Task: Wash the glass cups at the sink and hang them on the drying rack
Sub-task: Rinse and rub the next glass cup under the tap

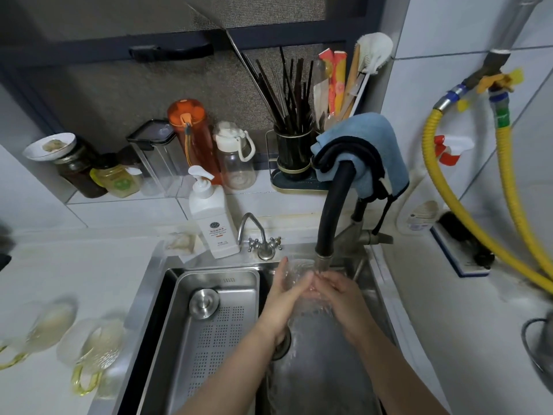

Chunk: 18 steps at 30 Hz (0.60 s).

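Observation:
Two textured glass cups with yellow handles lie on their sides on the white counter left of the sink, one at the far left [51, 327] and one nearer the basin [95, 345]. My left hand [284, 295] and my right hand [338, 292] meet under the water running from the black faucet spout [324, 253]. The left fingers point straight up. The right fingertips touch the left palm. Splashing water blurs the gap between them, and I see no cup there. No drying rack is in view.
A perforated steel tray [215, 339] fills the left half of the sink [323, 369]. A white soap pump bottle [214, 223] and a small tap [254, 232] stand behind it. Bottles, jars and a utensil holder [291, 154] line the ledge. A blue cloth [365, 139] hangs over the faucet.

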{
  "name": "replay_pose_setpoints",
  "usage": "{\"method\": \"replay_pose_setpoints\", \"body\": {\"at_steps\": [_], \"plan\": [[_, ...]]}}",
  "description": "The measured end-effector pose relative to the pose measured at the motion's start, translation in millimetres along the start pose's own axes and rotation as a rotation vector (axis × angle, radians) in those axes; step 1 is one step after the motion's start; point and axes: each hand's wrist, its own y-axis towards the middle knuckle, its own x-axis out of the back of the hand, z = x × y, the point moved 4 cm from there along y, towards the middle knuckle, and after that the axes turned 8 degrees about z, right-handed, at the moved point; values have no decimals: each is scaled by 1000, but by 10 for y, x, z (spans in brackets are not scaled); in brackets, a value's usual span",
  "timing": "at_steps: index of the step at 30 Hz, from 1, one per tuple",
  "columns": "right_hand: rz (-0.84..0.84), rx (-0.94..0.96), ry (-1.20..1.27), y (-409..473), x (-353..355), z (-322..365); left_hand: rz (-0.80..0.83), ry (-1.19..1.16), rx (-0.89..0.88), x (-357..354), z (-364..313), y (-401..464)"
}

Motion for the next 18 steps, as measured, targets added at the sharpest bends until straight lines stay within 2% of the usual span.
{"method": "replay_pose_setpoints", "body": {"at_steps": [2,5,7,9,11,12,14,16,18], "plan": [[-23,8,-23,25,-15,-3,-35,5,-43,13,51,-33],[173,22,-76,1,-102,20,-70,-10,-9,64,70,-13],[242,21,-239,-23,-115,7,-72,-15,44,110,80,25],[161,12,-258,-17,-58,-17,-25,14,70,100,76,29],[47,0,-129,-9,-5,-7,32,41,56,56,88,13],[42,-6,-54,-7,-5,-5,35,41,35,50,101,9],[139,-2,4,-24,-47,-6,11,-8,28,73,100,7],[221,35,-112,-29,-65,-42,10,-44,39,111,117,42],[198,46,-170,-16,-38,-62,39,-66,80,86,125,40]]}}
